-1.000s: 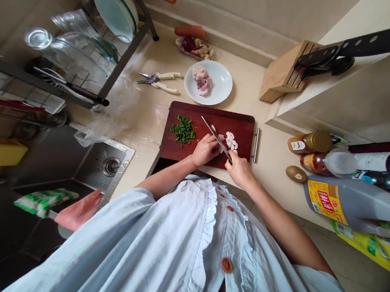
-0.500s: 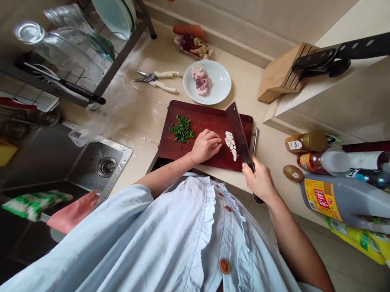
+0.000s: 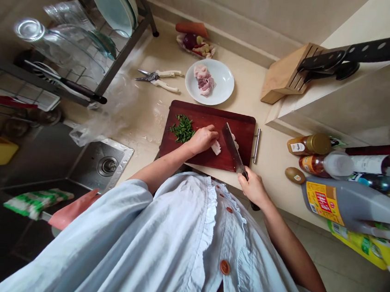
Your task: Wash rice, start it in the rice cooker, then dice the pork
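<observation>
1. On the board (image 3: 215, 114), a pale strip (image 3: 217, 148) lies between the left hand (image 3: 200, 139) and the knife (image 3: 230, 143), one end at the fingertips.
2. The left hand's fingers are bunched together by the strip; whether they pinch it or only rest against it cannot be told.
3. The right hand (image 3: 251, 187) is wrapped round the knife's handle, the blade slanting over the board, apart from the strip.
4. Pale bits (image 3: 237, 145) show past the blade, partly hidden by it; cut greens (image 3: 182, 129) lie heaped near the left hand.
5. The step in hand looks like cutting up the strip, judged to be between strokes.
6. Another cut would call for the strip held flat, fingertips tucked back, and the blade brought across to it.
</observation>
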A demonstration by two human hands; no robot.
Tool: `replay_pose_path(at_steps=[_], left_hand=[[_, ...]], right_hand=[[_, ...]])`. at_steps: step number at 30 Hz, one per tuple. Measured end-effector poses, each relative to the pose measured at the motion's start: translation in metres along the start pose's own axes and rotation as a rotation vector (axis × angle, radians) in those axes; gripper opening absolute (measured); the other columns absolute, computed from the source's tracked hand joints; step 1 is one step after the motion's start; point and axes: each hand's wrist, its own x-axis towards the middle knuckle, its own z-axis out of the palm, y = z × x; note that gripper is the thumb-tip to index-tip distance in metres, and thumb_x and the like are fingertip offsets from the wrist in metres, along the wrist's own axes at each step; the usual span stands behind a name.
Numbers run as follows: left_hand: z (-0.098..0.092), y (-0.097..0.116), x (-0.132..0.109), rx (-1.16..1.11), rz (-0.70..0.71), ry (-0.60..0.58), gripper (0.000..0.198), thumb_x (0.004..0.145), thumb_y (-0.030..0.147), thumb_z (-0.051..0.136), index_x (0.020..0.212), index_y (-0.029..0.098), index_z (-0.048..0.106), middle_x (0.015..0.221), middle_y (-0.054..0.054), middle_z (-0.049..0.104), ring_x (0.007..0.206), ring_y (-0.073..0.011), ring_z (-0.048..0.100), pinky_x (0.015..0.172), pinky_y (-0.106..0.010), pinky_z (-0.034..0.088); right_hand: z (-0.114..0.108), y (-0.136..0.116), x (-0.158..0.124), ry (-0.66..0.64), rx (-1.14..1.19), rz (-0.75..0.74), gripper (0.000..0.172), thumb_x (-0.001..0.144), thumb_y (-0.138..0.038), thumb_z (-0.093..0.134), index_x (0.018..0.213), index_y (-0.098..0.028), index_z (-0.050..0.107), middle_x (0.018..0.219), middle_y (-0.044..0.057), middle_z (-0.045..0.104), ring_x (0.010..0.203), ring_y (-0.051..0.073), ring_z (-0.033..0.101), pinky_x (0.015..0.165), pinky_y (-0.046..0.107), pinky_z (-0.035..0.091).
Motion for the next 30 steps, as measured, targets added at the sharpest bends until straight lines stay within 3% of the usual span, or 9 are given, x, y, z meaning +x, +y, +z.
replay_pose_path(at_steps=[3,5,7,9,11,13,22,26,30], left_hand=[[0.002,0.004,0.012,-0.130,-0.137,0.143,0.009,0.075,0.012,0.057,0.077,0.015,0.066,0.075,-0.003,0.058,0.068,-0.0149,0.056,0.066,-0.027,0.046],[0.005,0.006,0.016,-0.207,-0.204,0.204,0.016,0.075,0.015,0.061,0.091,0.015,0.065,0.077,-0.002,0.060,0.068,-0.0142,0.057,0.068,-0.027,0.047],[0.010,0.006,0.013,-0.218,-0.220,0.265,0.031,0.078,0.019,0.063,0.108,0.015,0.061,0.090,-0.005,0.062,0.073,-0.0145,0.058,0.070,-0.027,0.048],[0.014,0.002,0.007,-0.158,-0.176,0.303,0.027,0.082,0.020,0.060,0.108,0.016,0.061,0.099,-0.007,0.061,0.082,-0.0159,0.058,0.075,-0.028,0.048],[0.017,-0.002,0.000,-0.088,-0.083,0.267,0.015,0.087,0.022,0.053,0.095,0.017,0.066,0.097,-0.006,0.062,0.088,-0.0171,0.056,0.079,-0.029,0.047],[0.021,-0.006,-0.003,-0.045,0.008,0.204,0.021,0.091,0.024,0.049,0.085,0.018,0.068,0.091,-0.005,0.063,0.088,-0.0177,0.055,0.080,-0.030,0.046],[0.025,-0.017,0.025,0.013,0.180,0.062,0.024,0.091,0.021,0.045,0.091,0.021,0.069,0.090,-0.006,0.060,0.084,-0.0197,0.050,0.072,-0.031,0.043],[0.015,-0.025,0.020,0.010,0.134,0.125,0.031,0.091,0.016,0.039,0.083,0.020,0.069,0.087,-0.006,0.059,0.084,-0.0191,0.049,0.076,-0.031,0.043],[0.014,-0.019,0.019,0.016,0.141,0.166,0.026,0.090,0.015,0.042,0.092,0.020,0.067,0.098,-0.007,0.059,0.089,-0.0194,0.049,0.079,-0.032,0.044]], right_hand=[[0.000,0.003,0.004,0.041,-0.001,0.028,0.028,0.084,-0.037,0.041,0.096,-0.019,0.059,0.057,-0.001,0.054,0.051,0.014,0.052,0.050,0.023,0.038],[0.002,0.002,0.005,0.052,0.006,0.041,0.027,0.083,-0.037,0.041,0.095,-0.019,0.058,0.057,-0.001,0.054,0.051,0.014,0.052,0.051,0.023,0.038],[0.003,0.000,0.005,0.058,0.020,0.043,0.027,0.083,-0.037,0.042,0.095,-0.019,0.058,0.058,-0.001,0.055,0.052,0.014,0.052,0.052,0.023,0.039],[0.005,-0.002,0.005,0.070,0.033,0.036,0.028,0.083,-0.037,0.042,0.097,-0.019,0.057,0.060,-0.001,0.057,0.053,0.014,0.054,0.053,0.024,0.040],[0.006,-0.004,0.005,0.079,0.039,0.032,0.028,0.083,-0.037,0.041,0.098,-0.019,0.058,0.061,0.000,0.058,0.054,0.015,0.054,0.053,0.024,0.040],[0.008,-0.005,0.006,0.084,0.035,0.032,0.028,0.083,-0.036,0.041,0.097,-0.019,0.058,0.061,0.000,0.058,0.055,0.015,0.055,0.053,0.024,0.040],[0.006,-0.014,0.001,0.084,0.002,0.022,0.028,0.084,-0.036,0.041,0.100,-0.019,0.058,0.065,0.002,0.061,0.058,0.016,0.057,0.054,0.024,0.041],[0.003,-0.012,-0.007,0.082,0.009,0.027,0.032,0.086,-0.037,0.041,0.105,-0.019,0.059,0.067,0.002,0.062,0.059,0.017,0.058,0.054,0.024,0.042],[0.002,-0.012,-0.009,0.126,0.032,0.047,0.035,0.085,-0.036,0.041,0.111,-0.019,0.058,0.068,0.002,0.063,0.060,0.017,0.059,0.055,0.025,0.043]])
